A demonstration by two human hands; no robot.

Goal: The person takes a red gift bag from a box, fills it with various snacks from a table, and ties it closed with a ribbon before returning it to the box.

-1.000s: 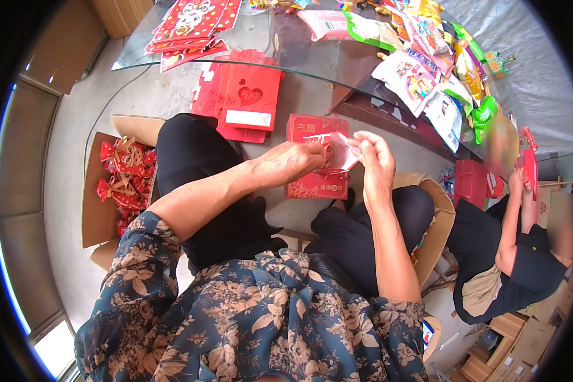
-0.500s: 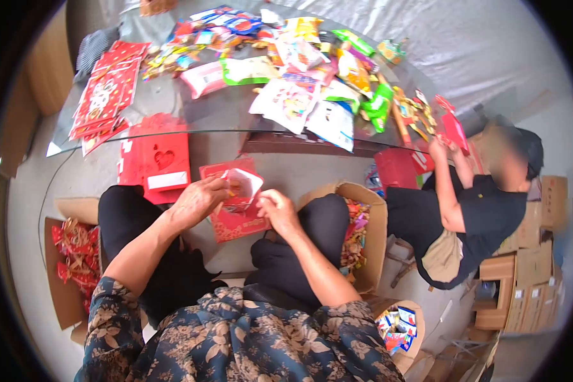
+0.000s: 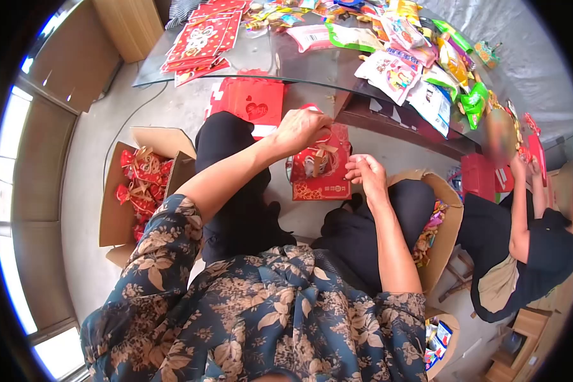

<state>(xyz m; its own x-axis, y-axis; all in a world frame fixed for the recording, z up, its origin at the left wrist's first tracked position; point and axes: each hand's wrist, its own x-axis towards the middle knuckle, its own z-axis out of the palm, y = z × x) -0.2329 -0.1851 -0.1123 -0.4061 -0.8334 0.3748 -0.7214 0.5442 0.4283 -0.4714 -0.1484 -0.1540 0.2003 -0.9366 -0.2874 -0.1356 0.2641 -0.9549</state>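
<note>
A red gift bag with a gold ribbon bow sits between my knees, its mouth drawn in. Under it lies a red patterned box. My left hand is closed just above the bag; red material shows by its fingers, but what it grips is hidden. To the right of the bag, my right hand has its fingertips pinched together, and I cannot make out what is between them.
Snack packets and flat red bags lie on the glass table. A carton of tied red bags stands left, a candy carton right. A co-worker sits at the right.
The view has swung left, so things appear further right. The bag's mouth was open with its pale lining showing; now it is drawn in. My hands have moved further apart.
</note>
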